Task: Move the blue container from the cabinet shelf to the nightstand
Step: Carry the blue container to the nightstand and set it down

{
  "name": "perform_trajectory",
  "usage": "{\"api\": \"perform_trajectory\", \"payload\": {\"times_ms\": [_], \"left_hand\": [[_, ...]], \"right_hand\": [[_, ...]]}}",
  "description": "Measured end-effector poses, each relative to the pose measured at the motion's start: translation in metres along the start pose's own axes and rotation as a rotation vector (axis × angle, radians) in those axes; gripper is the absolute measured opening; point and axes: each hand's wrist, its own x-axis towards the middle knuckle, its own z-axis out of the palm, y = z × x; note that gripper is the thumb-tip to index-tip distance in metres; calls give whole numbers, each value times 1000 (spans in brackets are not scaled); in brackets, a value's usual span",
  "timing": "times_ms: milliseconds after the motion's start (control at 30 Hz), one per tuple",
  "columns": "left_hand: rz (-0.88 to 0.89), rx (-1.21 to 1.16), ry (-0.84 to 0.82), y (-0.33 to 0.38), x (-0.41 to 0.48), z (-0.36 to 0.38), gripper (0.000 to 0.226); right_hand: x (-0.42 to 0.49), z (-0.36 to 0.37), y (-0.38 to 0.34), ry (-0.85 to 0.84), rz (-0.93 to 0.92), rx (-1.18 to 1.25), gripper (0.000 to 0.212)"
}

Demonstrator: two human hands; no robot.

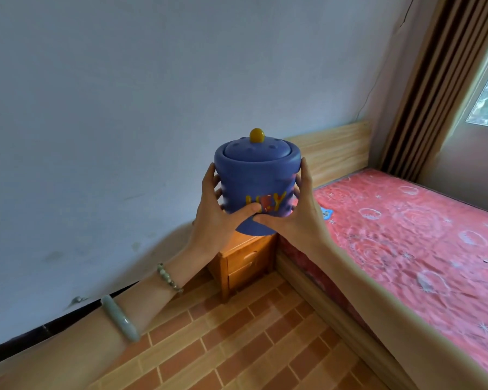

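Note:
The blue container (255, 178) is a round lidded jar with a yellow knob on top and yellow letters on its side. I hold it upright in the air in front of me, between both hands. My left hand (214, 212) grips its left side, thumb across the front near the base. My right hand (296, 212) clasps its right side. Below and beyond the jar stands the small wooden nightstand (245, 263) with two drawers, in the corner between wall and bed. Its top is mostly hidden behind the jar and my hands.
A bed with a red patterned mattress (406, 243) and a light wooden headboard (333, 147) fills the right side. A pale wall (124, 108) runs along the left. The floor (237, 347) is brick-patterned tile. Striped curtains (434, 88) and a window hang at the far right.

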Motion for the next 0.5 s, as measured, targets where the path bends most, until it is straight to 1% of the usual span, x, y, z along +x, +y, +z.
{"api": "perform_trajectory", "payload": {"times_ms": [67,167,267,333,400,433,500], "left_hand": [[-2,8,8,-17,24,11,93],[-9,26,31,-42,63,26,91],[-6,44,55,-64,106,42,91],[-4,46,69,-77,134,52,89],[3,49,81,-91,160,63,86],[6,51,88,-98,173,67,86],[0,48,105,-112,194,75,86]], "right_hand": [[28,3,24,9,-2,-4,117],[74,8,57,-29,-7,-34,117],[122,10,89,-68,-18,37,123],[150,6,108,-80,-14,122,117],[178,3,122,-136,-3,168,112],[191,4,130,-143,-7,174,114],[216,9,144,-101,-16,166,123]]}}
